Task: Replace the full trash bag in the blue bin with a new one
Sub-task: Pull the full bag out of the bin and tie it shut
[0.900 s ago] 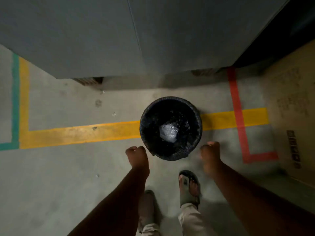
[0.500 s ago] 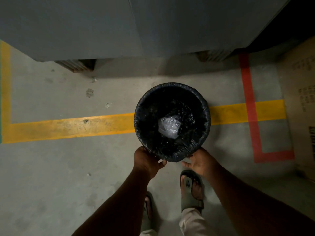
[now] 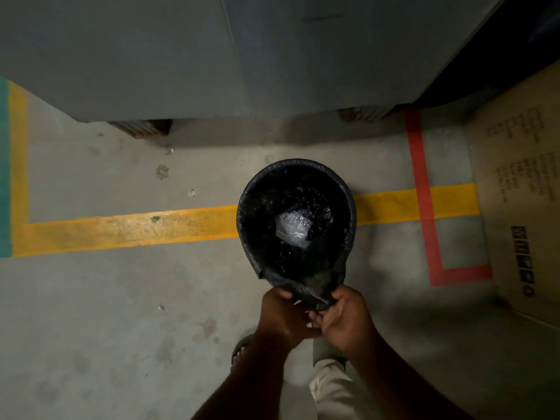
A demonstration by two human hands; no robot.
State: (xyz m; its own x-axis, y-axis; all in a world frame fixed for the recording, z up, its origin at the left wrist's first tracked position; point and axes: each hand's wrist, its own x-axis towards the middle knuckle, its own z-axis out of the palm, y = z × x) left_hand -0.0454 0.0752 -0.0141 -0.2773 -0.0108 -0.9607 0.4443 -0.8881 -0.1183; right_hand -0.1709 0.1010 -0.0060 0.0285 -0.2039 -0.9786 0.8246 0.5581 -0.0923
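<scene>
A round bin stands on the concrete floor, lined with a black trash bag (image 3: 263, 237) whose rim wraps over the bin's edge, so the bin's own colour is hidden. A crumpled clear plastic wad (image 3: 292, 227) lies at the bottom of the bag. The near edge of the bag is pulled off the rim and gathered toward me. My left hand (image 3: 280, 316) and my right hand (image 3: 345, 316) are side by side just below the bin, both pinching that gathered black plastic.
A grey cabinet (image 3: 212, 56) stands right behind the bin. A cardboard box (image 3: 521, 192) lies at the right. Yellow (image 3: 127, 228), red (image 3: 424, 192) and green (image 3: 4, 165) lines mark the floor. My sandalled feet (image 3: 242, 348) are under my arms.
My hands came in from both sides of the bin to its near rim, took hold of the bag's edge and pulled it off the rim toward me.
</scene>
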